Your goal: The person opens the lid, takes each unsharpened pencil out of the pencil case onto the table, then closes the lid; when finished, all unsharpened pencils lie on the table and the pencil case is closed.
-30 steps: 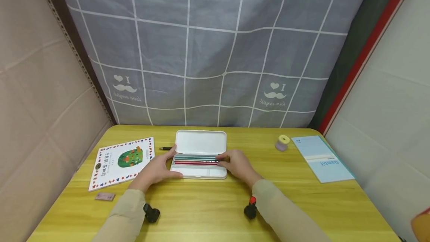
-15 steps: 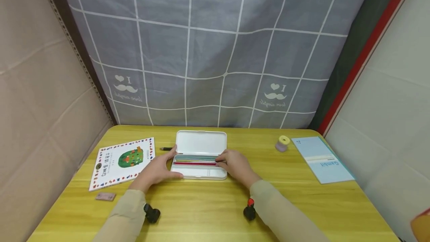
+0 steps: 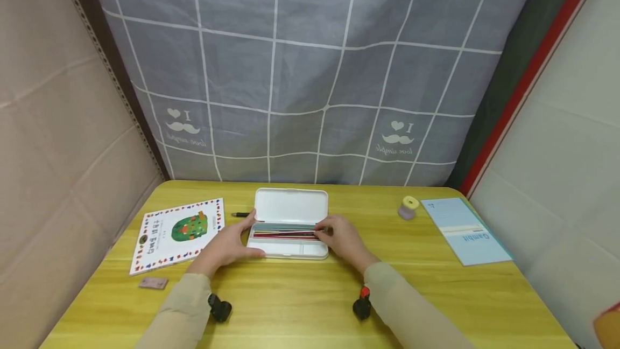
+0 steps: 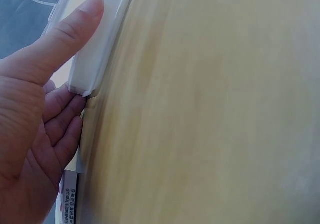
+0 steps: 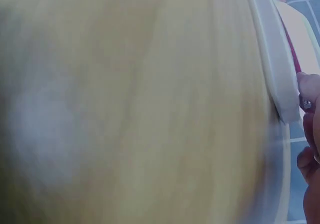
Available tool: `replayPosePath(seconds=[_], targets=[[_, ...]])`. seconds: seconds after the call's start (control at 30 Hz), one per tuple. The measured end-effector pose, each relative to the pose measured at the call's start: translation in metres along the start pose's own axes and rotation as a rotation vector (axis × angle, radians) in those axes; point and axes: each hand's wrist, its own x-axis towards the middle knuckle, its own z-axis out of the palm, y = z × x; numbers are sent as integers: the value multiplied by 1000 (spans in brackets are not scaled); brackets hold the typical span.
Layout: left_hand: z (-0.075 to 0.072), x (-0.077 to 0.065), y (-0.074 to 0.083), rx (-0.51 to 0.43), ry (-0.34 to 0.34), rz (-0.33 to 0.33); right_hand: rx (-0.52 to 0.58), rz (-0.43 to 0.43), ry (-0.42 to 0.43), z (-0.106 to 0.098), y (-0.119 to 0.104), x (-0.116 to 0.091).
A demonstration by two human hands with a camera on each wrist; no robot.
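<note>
An opened white pencil case (image 3: pixel 291 204) lies at the middle of the table, its lid laid back. Several thin pencils, green and red among them, line its inner tray. My left hand (image 3: pixel 224 248) holds the case at its left end; in the left wrist view the thumb (image 4: pixel 75 31) reaches over the case and the fingers touch its end corner. At the right end, my right hand (image 3: pixel 345 238) pinches a dark red pencil (image 3: pixel 286 234), slightly raised and tilted over the tray. The right wrist view shows only part of that hand (image 5: pixel 310 119) beside the case's edge (image 5: pixel 275 48).
A black pen (image 3: pixel 239 214) lies just left of the case, partly behind my left hand. Farther left are a picture book (image 3: pixel 176 236) and a pink eraser-like block (image 3: pixel 153 283). On the right stand a yellow-topped spool-like item (image 3: pixel 408 207) and a light blue notebook (image 3: pixel 465 230).
My right hand has dipped to the tray and come slightly back up and right, a red pencil now tilted in its fingers. The left hand keeps its place on the case.
</note>
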Motion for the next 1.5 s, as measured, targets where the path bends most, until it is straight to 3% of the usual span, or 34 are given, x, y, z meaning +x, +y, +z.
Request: replayPosePath(seconds=[0.17, 0.33, 0.67, 0.97, 1.2, 1.5], targets=[[0, 0, 0, 5, 1, -1, 234, 69, 27, -10, 5, -3], [0, -1, 0, -3, -1, -3, 396, 156, 60, -21, 16, -9], [1, -2, -2, -1, 3, 1, 478, 306, 131, -60, 56, -23], [1, -1, -2, 7, 6, -3, 412, 382, 216, -92, 98, -43], [0, -3, -2, 2, 1, -7, 338, 424, 275, -104, 116, -56], [1, -2, 1, -2, -5, 2, 115, 418, 225, -107, 134, -64]])
